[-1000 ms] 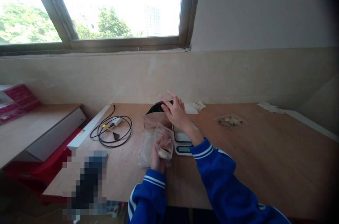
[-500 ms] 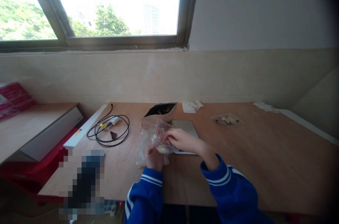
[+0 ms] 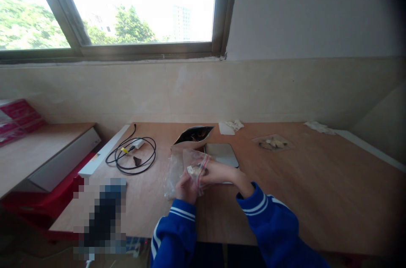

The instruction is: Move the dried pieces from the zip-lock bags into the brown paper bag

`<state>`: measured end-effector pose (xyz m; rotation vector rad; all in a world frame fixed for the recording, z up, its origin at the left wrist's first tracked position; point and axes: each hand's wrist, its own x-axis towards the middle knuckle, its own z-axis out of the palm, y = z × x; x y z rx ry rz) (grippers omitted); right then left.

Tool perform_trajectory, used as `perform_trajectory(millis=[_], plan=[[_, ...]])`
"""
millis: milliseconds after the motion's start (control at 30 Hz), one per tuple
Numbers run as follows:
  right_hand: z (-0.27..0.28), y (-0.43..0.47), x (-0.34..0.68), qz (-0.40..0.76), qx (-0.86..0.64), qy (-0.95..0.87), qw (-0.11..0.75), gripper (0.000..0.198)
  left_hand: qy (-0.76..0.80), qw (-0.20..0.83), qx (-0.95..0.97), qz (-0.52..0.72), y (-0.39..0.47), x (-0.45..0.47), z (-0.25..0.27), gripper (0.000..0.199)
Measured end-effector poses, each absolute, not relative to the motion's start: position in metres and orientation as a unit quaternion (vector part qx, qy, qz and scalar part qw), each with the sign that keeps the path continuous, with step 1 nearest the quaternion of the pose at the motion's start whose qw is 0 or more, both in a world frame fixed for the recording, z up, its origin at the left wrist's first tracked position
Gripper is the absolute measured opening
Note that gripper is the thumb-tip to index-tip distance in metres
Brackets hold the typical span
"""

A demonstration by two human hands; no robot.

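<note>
Just left of centre on the table, my left hand [image 3: 186, 187] grips the lower edge of a clear zip bag [image 3: 192, 157] with a red strip along its mouth. Pale pieces and a small white label show through the plastic. My right hand [image 3: 215, 172] reaches to the bag's mouth from the right; its fingers are hidden by the plastic, and I cannot tell whether they close on anything. Under and beside my left hand lie more clear plastic bags [image 3: 171, 179]. Partly covered by my right hand and wrist is a flat silver-topped device [image 3: 223, 154], like a kitchen scale.
Behind the bags stands an open brown pouch [image 3: 190, 145] with dark dried pieces inside. A flat bag of dried pieces [image 3: 273, 143] lies to the right. Leftward are a coiled black cable [image 3: 154, 156], a dark fragment [image 3: 137, 161] and a blurred-out item [image 3: 104, 215]. Crumpled paper [image 3: 235, 125] lies behind.
My right hand has moved slightly down, and its fingers have gone out of sight at the bag's mouth. The bag has turned so its red strip faces right. My left hand keeps its grip.
</note>
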<state>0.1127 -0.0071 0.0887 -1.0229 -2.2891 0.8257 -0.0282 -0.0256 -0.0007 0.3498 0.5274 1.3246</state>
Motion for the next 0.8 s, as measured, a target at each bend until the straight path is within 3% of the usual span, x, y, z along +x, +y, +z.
perform_trajectory(millis=[200,400,500,567,667,800], plan=[[0.089,-0.003,0.116,0.368,-0.358,-0.794,0.326,0.035,0.249,0.715,0.177,0.628,-0.022,-0.027,-0.001,0.020],[0.126,-0.010,0.127,0.389,-0.330,-0.796,0.326,0.029,0.280,0.704,0.168,0.631,-0.016,-0.027,-0.007,0.024],[0.158,0.000,0.125,0.277,-0.331,-0.743,0.511,0.025,0.297,0.705,0.139,0.629,-0.015,-0.028,-0.007,0.019],[0.174,0.017,0.121,0.168,-0.348,-0.708,0.591,0.026,0.301,0.705,0.128,0.630,-0.016,-0.028,-0.006,0.019],[0.177,0.049,0.115,0.060,-0.368,-0.747,0.550,0.027,0.301,0.709,0.126,0.625,-0.017,-0.027,-0.002,0.019],[0.157,0.077,0.112,0.032,-0.390,-0.809,0.439,0.026,0.300,0.711,0.128,0.623,-0.017,-0.026,-0.001,0.019]])
